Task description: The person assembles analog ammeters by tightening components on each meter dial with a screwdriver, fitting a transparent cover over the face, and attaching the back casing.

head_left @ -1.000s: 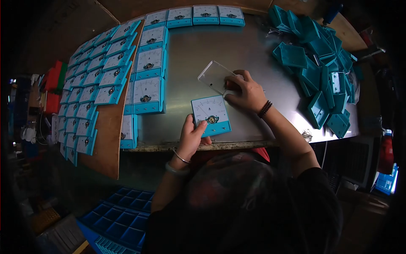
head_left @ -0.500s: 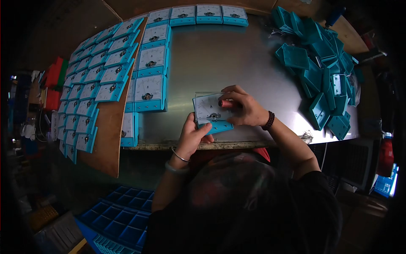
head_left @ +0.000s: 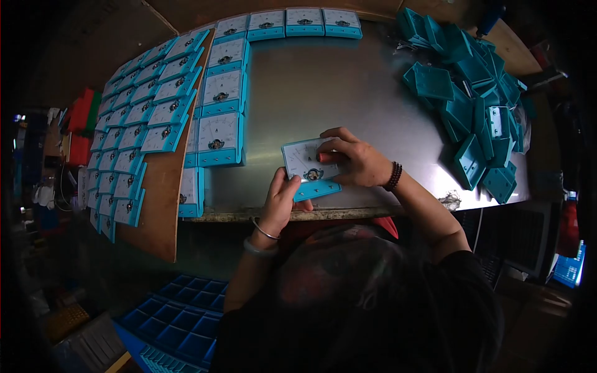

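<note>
My left hand (head_left: 278, 202) grips the lower left of an ammeter (head_left: 302, 163), with the thumb on its front edge. The ammeter has a white dial marked A, a turquoise case and a small dark movement near the bottom of the dial. Over its right side is my right hand (head_left: 360, 160), fingers curled round a short red cylinder (head_left: 324, 158) that points at the dial. What kind of tool the cylinder is, I cannot tell. My right fingertips are close to the meter's right edge, partly hiding it.
Similar meters (head_left: 221, 130) line the table's left and back edges. Many more lie overlapped on a brown board (head_left: 163, 205) at left. A heap of empty turquoise cases (head_left: 469, 163) covers the right side. Blue compartment trays (head_left: 171, 320) stand below the table's front edge (head_left: 249, 216).
The clear cover, which stuck out past the dial's top edge, now sits in line with the case. My right hand has shifted slightly left with the red cylinder.
</note>
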Tool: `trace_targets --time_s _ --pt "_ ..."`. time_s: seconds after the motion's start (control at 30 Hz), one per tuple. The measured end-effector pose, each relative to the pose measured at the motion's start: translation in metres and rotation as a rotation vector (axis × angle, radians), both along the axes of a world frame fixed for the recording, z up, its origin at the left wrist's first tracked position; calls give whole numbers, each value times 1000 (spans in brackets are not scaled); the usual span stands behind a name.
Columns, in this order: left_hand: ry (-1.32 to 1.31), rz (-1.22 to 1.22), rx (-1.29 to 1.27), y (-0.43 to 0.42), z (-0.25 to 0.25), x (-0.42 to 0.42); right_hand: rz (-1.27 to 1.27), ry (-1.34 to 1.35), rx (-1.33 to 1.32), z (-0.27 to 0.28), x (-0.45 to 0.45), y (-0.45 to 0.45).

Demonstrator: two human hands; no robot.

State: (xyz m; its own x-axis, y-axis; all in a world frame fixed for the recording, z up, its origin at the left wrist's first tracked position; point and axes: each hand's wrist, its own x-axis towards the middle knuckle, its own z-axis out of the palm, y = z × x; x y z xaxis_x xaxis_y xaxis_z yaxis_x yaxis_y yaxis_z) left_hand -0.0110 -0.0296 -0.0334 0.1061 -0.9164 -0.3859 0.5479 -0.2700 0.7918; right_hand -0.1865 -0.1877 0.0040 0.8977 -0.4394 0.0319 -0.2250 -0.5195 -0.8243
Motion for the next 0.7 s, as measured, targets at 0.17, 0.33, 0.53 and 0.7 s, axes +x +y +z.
trace_targets --time_s 0.17,0.33,0.53,0.7 --pt "-121 75 -110 6 -1 -6 -267 -319 606 1 2 15" --pt "-117 14 -209 11 47 -9 -267 -162 893 -32 -10 23" --pt "-78 -56 -318 8 68 -13 -126 -467 1029 -15 -9 53" --pt "-55 -91 -332 9 73 -15 -176 -486 939 -10 -14 60"
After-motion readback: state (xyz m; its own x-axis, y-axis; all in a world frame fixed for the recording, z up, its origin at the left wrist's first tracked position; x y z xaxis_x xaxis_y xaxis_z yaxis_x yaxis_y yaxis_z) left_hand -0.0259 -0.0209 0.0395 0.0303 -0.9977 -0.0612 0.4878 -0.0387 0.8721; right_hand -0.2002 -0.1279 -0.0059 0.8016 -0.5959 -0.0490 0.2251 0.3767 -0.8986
